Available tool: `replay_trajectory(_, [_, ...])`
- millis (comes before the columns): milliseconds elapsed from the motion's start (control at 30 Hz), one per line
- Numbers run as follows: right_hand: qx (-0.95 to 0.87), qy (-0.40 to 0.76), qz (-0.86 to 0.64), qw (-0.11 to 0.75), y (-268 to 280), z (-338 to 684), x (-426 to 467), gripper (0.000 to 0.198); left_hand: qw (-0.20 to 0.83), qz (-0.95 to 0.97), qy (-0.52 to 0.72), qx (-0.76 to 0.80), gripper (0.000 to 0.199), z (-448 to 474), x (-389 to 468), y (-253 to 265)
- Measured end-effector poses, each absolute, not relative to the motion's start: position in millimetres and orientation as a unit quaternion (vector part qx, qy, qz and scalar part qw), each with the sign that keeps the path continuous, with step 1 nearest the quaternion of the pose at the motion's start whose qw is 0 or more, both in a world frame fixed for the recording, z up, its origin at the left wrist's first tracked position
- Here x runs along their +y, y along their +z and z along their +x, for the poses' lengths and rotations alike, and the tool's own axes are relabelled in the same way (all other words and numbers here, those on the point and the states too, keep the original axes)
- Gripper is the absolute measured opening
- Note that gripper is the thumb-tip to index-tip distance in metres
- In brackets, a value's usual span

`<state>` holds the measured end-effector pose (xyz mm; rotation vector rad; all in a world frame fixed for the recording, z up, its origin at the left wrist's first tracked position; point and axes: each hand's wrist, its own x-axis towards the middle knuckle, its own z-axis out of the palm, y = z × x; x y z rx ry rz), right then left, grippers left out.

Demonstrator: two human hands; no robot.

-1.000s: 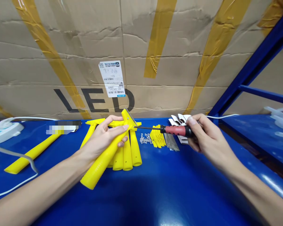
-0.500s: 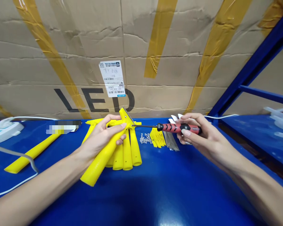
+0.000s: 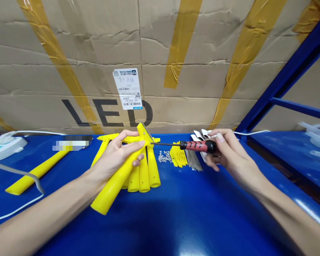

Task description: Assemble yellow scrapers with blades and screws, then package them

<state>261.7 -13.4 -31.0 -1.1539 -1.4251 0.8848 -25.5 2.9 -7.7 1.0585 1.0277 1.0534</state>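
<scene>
I see left hand [image 3: 118,152] gripping yellow scraper [image 3: 118,180], frame centre; right hand [image 3: 230,151] gripping screwdriver [image 3: 197,146], right of centre, tip at scraper.

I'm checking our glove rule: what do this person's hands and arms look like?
The left hand and right hand are bare, with no gloves, rings or watch visible. Both forearms are uncovered too: no sleeves or markings show.

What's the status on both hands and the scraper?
Left hand gripping yellow scraper. Right hand holding screwdriver, tip at scraper's head. Nothing visibly in the way.
</scene>
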Motion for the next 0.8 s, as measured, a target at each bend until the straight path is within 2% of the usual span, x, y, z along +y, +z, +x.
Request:
replay_trajectory(100, [-0.634, 0.393, -0.44, 0.501, -30.2, 261.7, -15.4, 0.042, 0.607, 0.442, 0.472, 0.462, 0.04, -24.6, 2.6, -5.6])
replay_trajectory(200, [-0.622, 0.348, -0.484, 0.508, -32.4, 261.1, -16.2, 0.031, 0.609, 0.447, 0.471, 0.456, 0.039, -24.3, 3.2, -6.2])
replay_trajectory(300, [-0.618, 0.366, -0.47, 0.513, -34.3, 260.8, -15.8, 0.035, 0.605, 0.448, 0.476, 0.455, 0.038, -25.1, 3.7, -7.9])
replay_trajectory(367, [-0.641, 0.388, -0.437, 0.498, -35.0, 260.6, -15.2, 0.044, 0.6, 0.441, 0.484, 0.459, 0.038, -25.7, 3.6, -8.3])
replay_trajectory(533, [-0.616, 0.36, -0.479, 0.512, -36.7, 258.9, -13.9, 0.03, 0.6, 0.442, 0.482, 0.461, 0.04, -25.7, 1.8, -6.6])
replay_trajectory(667, [-0.624, 0.415, -0.425, 0.507, -34.8, 258.3, -16.0, 0.045, 0.599, 0.443, 0.486, 0.458, 0.042, -26.8, 1.9, -5.9])
replay_trajectory(800, [-0.61, 0.368, -0.473, 0.519, -34.5, 258.4, -17.0, 0.032, 0.604, 0.453, 0.473, 0.454, 0.041, -27.4, 2.6, -8.3])
